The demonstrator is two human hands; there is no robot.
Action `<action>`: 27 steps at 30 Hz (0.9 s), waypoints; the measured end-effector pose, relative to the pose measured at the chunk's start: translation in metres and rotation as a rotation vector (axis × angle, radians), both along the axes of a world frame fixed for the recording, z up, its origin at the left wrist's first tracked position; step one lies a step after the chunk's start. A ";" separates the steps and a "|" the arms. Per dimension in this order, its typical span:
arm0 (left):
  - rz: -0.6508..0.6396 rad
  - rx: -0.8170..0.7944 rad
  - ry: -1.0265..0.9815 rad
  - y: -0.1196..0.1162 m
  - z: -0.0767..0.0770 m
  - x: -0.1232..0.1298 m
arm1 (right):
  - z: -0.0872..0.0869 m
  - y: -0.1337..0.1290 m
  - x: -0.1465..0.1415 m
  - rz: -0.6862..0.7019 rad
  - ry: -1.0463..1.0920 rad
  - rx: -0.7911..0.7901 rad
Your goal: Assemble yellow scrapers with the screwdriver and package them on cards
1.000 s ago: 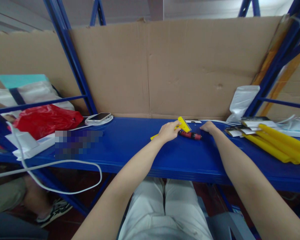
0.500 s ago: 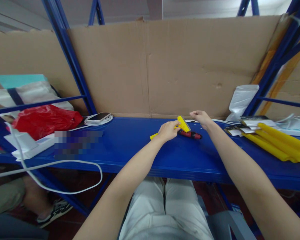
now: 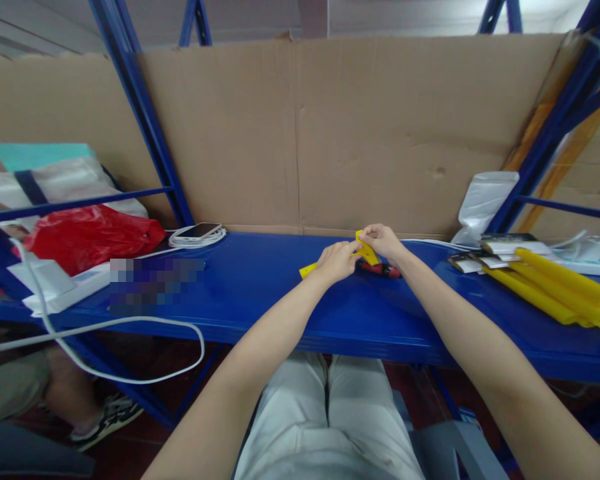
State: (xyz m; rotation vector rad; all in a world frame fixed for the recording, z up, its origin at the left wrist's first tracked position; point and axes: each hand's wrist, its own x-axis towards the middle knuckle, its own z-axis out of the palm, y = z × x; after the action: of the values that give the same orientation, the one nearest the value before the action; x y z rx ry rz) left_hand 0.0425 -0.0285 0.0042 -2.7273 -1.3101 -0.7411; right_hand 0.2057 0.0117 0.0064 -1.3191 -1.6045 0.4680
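Observation:
A yellow scraper (image 3: 368, 254) is gripped in my left hand (image 3: 337, 261), its handle running back under the palm and its broad head pointing right. Fingers of my right hand (image 3: 383, 241) are pinched together at the upper corner of the scraper's head; whatever is between them is too small to make out. Behind the scraper, a red and black screwdriver-like tool (image 3: 380, 269) lies on the blue table (image 3: 260, 287), partly covered by the head and my hand.
Several long yellow pieces (image 3: 560, 287) lie at the right beside black-and-white packets (image 3: 515, 243). A clear plastic bag (image 3: 485, 203) leans at the back. To the left are a phone (image 3: 203, 231) on a coiled white cable, a red bag (image 3: 95, 237) and a power strip (image 3: 75, 293).
My right hand has moved left from the back of the table to the scraper's head, its fingertips meeting the upper corner. My left hand keeps its grip nearly unmoved.

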 end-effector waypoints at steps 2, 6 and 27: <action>0.001 0.011 0.010 -0.001 0.000 0.000 | -0.001 0.003 0.002 -0.023 -0.048 0.036; 0.003 0.040 0.034 -0.003 0.001 -0.001 | -0.002 0.003 0.002 -0.041 -0.088 0.068; 0.092 -0.004 -0.085 0.009 -0.003 -0.003 | 0.014 -0.029 -0.001 0.055 0.070 -0.277</action>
State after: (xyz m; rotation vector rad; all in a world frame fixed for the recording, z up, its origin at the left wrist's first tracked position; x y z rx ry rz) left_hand 0.0395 -0.0199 0.0017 -2.6453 -1.4444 -0.8547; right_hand 0.2049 -0.0168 0.0202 -1.4476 -1.5612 0.7839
